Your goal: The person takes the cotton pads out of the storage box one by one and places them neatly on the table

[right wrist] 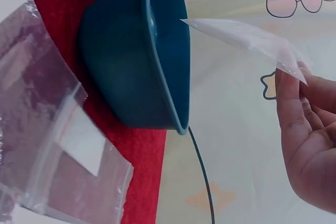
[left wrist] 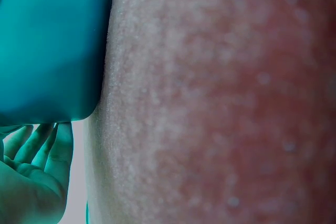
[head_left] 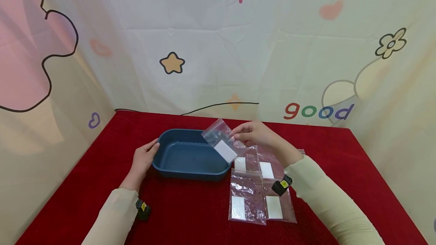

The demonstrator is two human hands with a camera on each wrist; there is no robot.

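At the left end of a blue plastic basin (head_left: 190,173), my left hand (head_left: 142,158) holds the rim. In the left wrist view, the fingers (left wrist: 59,148) of that hand reach up to the basin's outer wall (left wrist: 52,51). My right hand (head_left: 253,133) pinches a clear zip-lock bag (head_left: 215,133) between thumb and fingers. This bag has a white rectangular piece (head_left: 225,151) in it and hangs tilted above the basin's right end. In the right wrist view, the held bag (right wrist: 247,38) appears nearly edge-on, its tip overlapping the basin's rim (right wrist: 157,51).
Several more zip-lock bags (head_left: 252,186) with white pieces inside lie on the red cloth (head_left: 184,214), right of the basin and partly under my right forearm. A printed curtain (head_left: 211,78) hangs behind the table and along its sides.
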